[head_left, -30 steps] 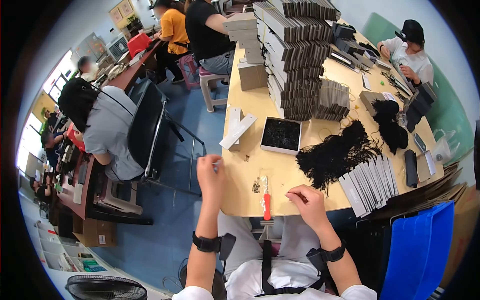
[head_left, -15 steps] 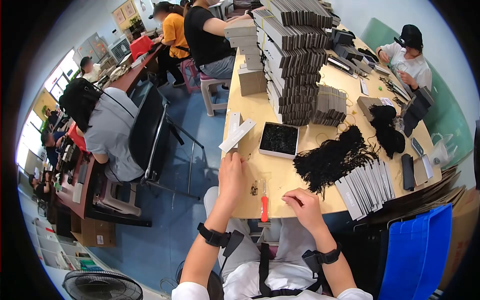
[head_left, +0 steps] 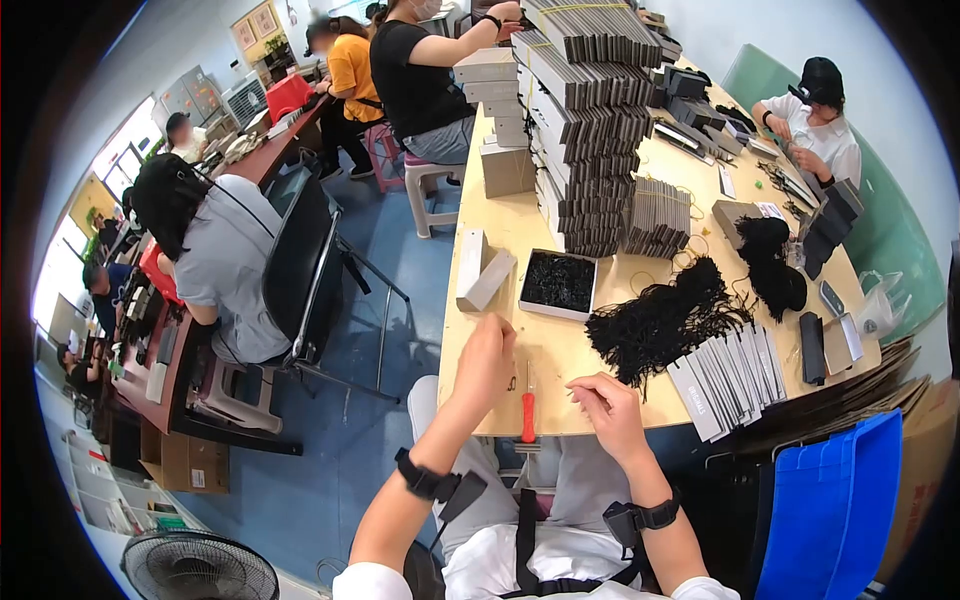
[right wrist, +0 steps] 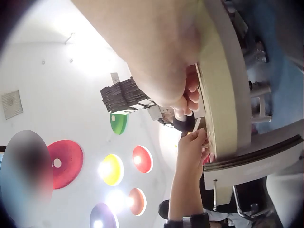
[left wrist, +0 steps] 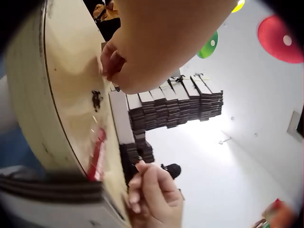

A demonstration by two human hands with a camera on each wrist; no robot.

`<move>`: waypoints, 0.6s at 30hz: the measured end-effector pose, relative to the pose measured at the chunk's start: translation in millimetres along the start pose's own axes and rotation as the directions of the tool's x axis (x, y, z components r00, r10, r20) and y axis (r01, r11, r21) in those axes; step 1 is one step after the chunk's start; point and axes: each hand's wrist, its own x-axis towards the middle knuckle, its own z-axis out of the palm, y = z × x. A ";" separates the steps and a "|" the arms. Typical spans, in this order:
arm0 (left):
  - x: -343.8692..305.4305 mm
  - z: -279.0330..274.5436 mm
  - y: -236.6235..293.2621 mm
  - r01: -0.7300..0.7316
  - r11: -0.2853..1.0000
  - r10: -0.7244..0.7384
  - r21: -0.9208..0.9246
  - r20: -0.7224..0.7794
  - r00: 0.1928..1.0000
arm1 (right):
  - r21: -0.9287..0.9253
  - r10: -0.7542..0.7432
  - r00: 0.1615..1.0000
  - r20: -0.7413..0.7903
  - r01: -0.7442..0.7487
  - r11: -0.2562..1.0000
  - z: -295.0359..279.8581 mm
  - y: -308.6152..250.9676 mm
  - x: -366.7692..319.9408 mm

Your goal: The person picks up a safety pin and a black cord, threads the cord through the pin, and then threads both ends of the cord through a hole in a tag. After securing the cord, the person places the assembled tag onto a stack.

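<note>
My left hand hangs over the near left of the table, its fingers curled down close to the tabletop in the left wrist view. I cannot tell whether its fingertips hold anything. Beside it lie small dark metal pieces, partly covered by the hand in the head view. A tool with a red handle and a thin metal shaft lies between my hands at the table's near edge. My right hand is just right of it, loosely curled, thumb and index tips close together with nothing visible between them.
Pale grey boxes and an open box of black pieces stand ahead. Black cords and fanned grey cards lie to the right. Behind rises a tall stack of grey pieces. A blue bin stands beside the table; other people sit around.
My left hand has moved right, from beyond the table's left edge to above the tabletop near the metal pieces. My right hand has stayed almost in place.
</note>
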 end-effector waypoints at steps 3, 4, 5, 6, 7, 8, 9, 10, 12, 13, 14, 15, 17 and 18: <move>-28.6 -14.0 26.6 0.109 0.922 -0.069 -0.370 0.120 0.990 | 0.183 0.110 0.994 0.006 -0.109 0.977 3.8 -22.6 -6.1; -37.5 -17.4 36.0 0.161 0.864 -0.089 -0.477 0.168 0.982 | 0.275 0.156 0.988 0.005 -0.151 0.949 6.1 -28.8 -7.8; -46.6 -19.3 42.4 0.166 0.863 -0.090 -0.476 0.177 0.980 | 0.276 0.164 0.986 0.002 -0.158 0.948 8.7 -33.2 -10.1; -54.1 -20.9 47.8 0.180 0.840 -0.083 -0.513 0.206 0.975 | 0.339 0.163 0.986 -0.030 -0.143 0.930 11.2 -36.8 -11.2; -58.5 -22.7 52.3 0.194 0.814 -0.074 -0.548 0.233 0.970 | 0.399 0.162 0.985 -0.063 -0.124 0.909 13.2 -37.9 -12.1; -61.7 -25.6 56.6 0.200 0.813 -0.078 -0.547 0.238 0.968 | 0.400 0.169 0.984 -0.062 -0.131 0.907 15.2 -37.1 -14.0; -64.0 -28.4 60.4 0.203 0.813 -0.079 -0.546 0.242 0.967 | 0.318 0.123 0.985 -0.120 -0.080 0.945 17.2 -36.3 -14.9; -65.9 -29.3 61.9 0.205 0.812 -0.080 -0.547 0.245 0.966 | 0.231 0.072 0.982 -0.172 -0.031 0.973 18.9 -35.6 -15.8; -68.2 -28.6 61.0 0.198 0.813 -0.078 -0.548 0.235 0.969 | 0.189 0.049 0.982 -0.184 -0.013 0.982 21.6 -34.8 -16.5; -69.0 -29.7 61.8 0.197 0.814 -0.075 -0.546 0.237 0.969 | 0.148 0.023 0.980 -0.199 0.007 0.989 22.7 -34.4 -16.8; -69.6 -30.7 62.8 0.194 0.815 -0.071 -0.546 0.239 0.968 | 0.146 0.024 0.980 -0.195 0.005 0.989 23.6 -33.6 -16.8; -69.5 -31.4 63.5 0.196 0.814 -0.073 -0.547 0.238 0.969 | 0.118 0.006 0.981 -0.195 0.018 0.993 24.6 -32.4 -16.4; -70.2 -32.6 64.2 0.201 0.814 -0.064 -0.545 0.260 0.963 | 0.090 -0.012 0.982 -0.190 0.029 0.995 26.7 -31.0 -17.0; -70.4 -32.4 64.0 0.204 0.813 -0.067 -0.546 0.260 0.963 | 0.089 -0.003 0.984 -0.179 0.019 0.996 27.8 -30.4 -17.5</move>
